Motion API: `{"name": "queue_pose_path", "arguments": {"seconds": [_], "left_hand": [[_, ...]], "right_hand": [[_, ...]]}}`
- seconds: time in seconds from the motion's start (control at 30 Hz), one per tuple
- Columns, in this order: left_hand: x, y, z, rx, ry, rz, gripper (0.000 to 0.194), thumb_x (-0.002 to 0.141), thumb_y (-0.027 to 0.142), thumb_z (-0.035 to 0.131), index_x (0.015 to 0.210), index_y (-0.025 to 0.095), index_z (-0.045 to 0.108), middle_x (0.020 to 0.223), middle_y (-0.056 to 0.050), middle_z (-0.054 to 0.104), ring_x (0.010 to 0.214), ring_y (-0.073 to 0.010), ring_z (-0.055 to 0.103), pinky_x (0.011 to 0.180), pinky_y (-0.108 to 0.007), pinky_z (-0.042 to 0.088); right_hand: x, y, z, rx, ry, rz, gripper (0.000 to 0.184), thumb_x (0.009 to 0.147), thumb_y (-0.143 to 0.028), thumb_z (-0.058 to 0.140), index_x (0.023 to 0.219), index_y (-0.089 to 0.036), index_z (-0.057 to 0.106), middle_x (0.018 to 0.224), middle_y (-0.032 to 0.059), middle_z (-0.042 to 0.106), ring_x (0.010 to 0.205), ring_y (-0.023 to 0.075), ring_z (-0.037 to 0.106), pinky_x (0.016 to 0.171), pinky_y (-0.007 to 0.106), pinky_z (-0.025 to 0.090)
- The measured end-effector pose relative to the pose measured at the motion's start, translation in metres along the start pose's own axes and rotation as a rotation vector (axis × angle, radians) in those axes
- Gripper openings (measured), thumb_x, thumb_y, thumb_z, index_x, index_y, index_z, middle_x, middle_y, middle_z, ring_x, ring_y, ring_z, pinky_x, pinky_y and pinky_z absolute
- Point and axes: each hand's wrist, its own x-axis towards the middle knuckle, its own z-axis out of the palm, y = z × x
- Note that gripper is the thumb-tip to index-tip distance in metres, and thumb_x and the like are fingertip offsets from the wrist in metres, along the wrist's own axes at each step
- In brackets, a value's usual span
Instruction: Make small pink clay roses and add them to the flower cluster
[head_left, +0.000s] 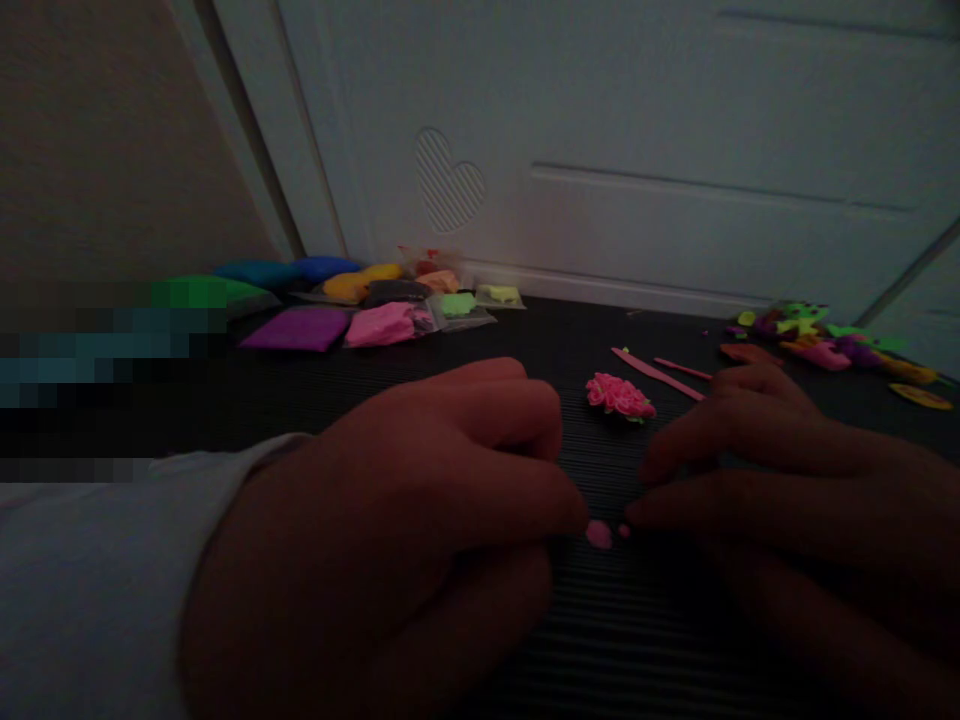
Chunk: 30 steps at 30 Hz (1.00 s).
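Note:
My left hand (420, 500) is closed, its fingers curled over the dark table. One of its fingertips meets the edge of a small flattened bit of pink clay (598, 534). Whatever may be inside its curled fingers is hidden. Just right of that bit lies a tiny pink clay ball (625, 531), at the tip of a stretched finger of my right hand (780, 480). The right hand's fingers are apart, and I see nothing held in them. Beyond both hands sits a cluster of pink clay roses (619, 396) with bits of green at its edge.
Pink modelling tools (656, 373) lie behind the right hand. Multicoloured clay pieces (825, 338) are heaped at the back right. Several bags of coloured clay, including a purple pack (297, 328) and a pink bag (386, 325), line the back left. A white panelled door (615, 100) rises behind the table.

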Motion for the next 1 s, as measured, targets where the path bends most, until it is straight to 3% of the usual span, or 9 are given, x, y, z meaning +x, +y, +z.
{"name": "queue_pose_path", "arguments": {"seconds": [0.1, 0.23, 0.43, 0.63, 0.83, 1.0], "left_hand": [[0.0, 0.001, 0.0, 0.024, -0.029, -0.022, 0.027, 0.08, 0.007, 0.055, 0.083, 0.021, 0.077, 0.075, 0.002, 0.056, 0.068, -0.013, 0.055, 0.062, -0.033, 0.041], [0.001, 0.003, -0.001, 0.037, -0.041, -0.056, 0.024, 0.082, 0.009, 0.053, 0.071, 0.021, 0.07, 0.076, 0.001, 0.058, 0.07, -0.0149, 0.056, 0.063, -0.032, 0.042], [0.0, 0.003, -0.001, 0.025, -0.029, -0.04, 0.025, 0.081, 0.007, 0.053, 0.071, 0.019, 0.071, 0.075, 0.001, 0.057, 0.07, -0.0129, 0.057, 0.062, -0.032, 0.041], [0.0, 0.003, -0.001, 0.003, -0.018, -0.026, 0.025, 0.081, 0.005, 0.052, 0.075, 0.019, 0.073, 0.076, 0.002, 0.056, 0.073, -0.0127, 0.058, 0.064, -0.031, 0.042], [0.001, 0.003, -0.001, 0.021, -0.031, -0.05, 0.025, 0.081, 0.006, 0.053, 0.075, 0.02, 0.073, 0.075, 0.002, 0.057, 0.07, -0.013, 0.056, 0.062, -0.032, 0.041], [0.0, 0.003, 0.0, 0.008, -0.018, -0.029, 0.028, 0.081, 0.005, 0.052, 0.081, 0.021, 0.076, 0.075, 0.002, 0.056, 0.071, -0.0131, 0.057, 0.065, -0.032, 0.043]], "right_hand": [[-0.001, -0.001, 0.0, 0.017, 0.001, 0.031, 0.04, 0.082, -0.003, 0.055, 0.1, -0.035, 0.073, 0.106, -0.0094, 0.071, 0.099, 0.0185, 0.061, 0.096, 0.042, 0.033], [0.0, 0.0, -0.001, 0.002, -0.003, 0.01, 0.038, 0.079, -0.007, 0.06, 0.099, -0.035, 0.075, 0.103, -0.0083, 0.071, 0.094, 0.0196, 0.061, 0.091, 0.041, 0.037], [0.002, 0.007, -0.004, -0.028, -0.036, -0.108, 0.039, 0.08, -0.009, 0.059, 0.106, -0.034, 0.074, 0.106, -0.0089, 0.074, 0.086, 0.0169, 0.068, 0.105, 0.04, 0.03], [0.002, 0.001, -0.001, 0.005, -0.007, -0.014, 0.039, 0.081, -0.004, 0.058, 0.103, -0.032, 0.072, 0.104, -0.0086, 0.073, 0.09, 0.0163, 0.065, 0.101, 0.04, 0.028], [-0.001, 0.003, 0.0, -0.016, 0.004, -0.035, 0.044, 0.078, -0.005, 0.057, 0.104, -0.035, 0.075, 0.102, -0.0075, 0.075, 0.086, 0.0191, 0.069, 0.105, 0.044, 0.031], [0.005, 0.011, -0.006, -0.1, -0.048, -0.111, 0.035, 0.086, -0.016, 0.06, 0.108, -0.035, 0.079, 0.096, 0.0004, 0.075, 0.086, 0.0247, 0.071, 0.097, 0.048, 0.048]]}}
